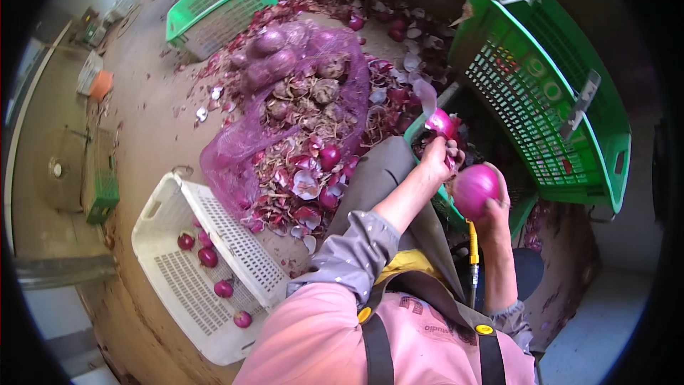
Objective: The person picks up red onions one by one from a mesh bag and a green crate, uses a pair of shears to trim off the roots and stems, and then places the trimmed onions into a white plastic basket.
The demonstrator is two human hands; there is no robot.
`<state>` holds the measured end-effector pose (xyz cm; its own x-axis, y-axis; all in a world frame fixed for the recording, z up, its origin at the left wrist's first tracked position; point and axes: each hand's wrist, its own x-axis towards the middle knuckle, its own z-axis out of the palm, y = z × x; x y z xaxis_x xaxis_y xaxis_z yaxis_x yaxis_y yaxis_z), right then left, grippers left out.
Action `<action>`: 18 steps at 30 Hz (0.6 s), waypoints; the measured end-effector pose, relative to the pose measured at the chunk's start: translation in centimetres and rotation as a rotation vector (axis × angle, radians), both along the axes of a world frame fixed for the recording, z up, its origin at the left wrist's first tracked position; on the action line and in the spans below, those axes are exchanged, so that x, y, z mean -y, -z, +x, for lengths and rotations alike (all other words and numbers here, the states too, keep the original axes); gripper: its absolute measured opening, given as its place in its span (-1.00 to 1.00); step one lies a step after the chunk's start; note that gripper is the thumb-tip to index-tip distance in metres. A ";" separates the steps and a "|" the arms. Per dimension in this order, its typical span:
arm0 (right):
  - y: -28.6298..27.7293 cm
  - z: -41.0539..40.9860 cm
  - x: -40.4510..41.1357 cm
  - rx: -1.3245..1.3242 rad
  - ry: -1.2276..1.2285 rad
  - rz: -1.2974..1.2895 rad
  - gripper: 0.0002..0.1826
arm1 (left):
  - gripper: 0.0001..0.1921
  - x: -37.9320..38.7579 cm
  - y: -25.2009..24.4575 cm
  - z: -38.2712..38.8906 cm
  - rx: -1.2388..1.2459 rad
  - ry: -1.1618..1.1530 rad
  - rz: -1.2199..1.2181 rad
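Observation:
My right hand holds a large, smooth red onion, its thumb across the lower side. Close beside it, my left hand is curled with its fingers closed on a small purplish piece of onion skin. Just beyond the left knuckles is a bright magenta onion piece; whether that hand touches it I cannot tell. A pale, loose skin shows above it. Both hands are over a low green crate, its inside dark and partly hidden by my arms.
A tall green crate tilts at the right. On the left, a white crate holds several red onions. A purple mesh bag of unpeeled onions lies ahead, among scattered skins. A yellow-and-metal hose fitting stands below my right hand.

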<state>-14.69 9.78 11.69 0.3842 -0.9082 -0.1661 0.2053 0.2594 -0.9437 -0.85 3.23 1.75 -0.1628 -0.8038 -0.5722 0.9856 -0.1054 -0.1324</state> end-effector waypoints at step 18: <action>0.6 0.8 0.1 -0.865 -0.307 -0.421 -0.42 | -0.31 -33.1 -8.3 28.8 0.528 -1.002 0.402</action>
<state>-13.90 9.67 11.05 0.5107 -0.8393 -0.1865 -0.6125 -0.2029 -0.7640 27.98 36.30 10.07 0.7627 -0.1881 -0.6188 0.5482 0.6956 0.4643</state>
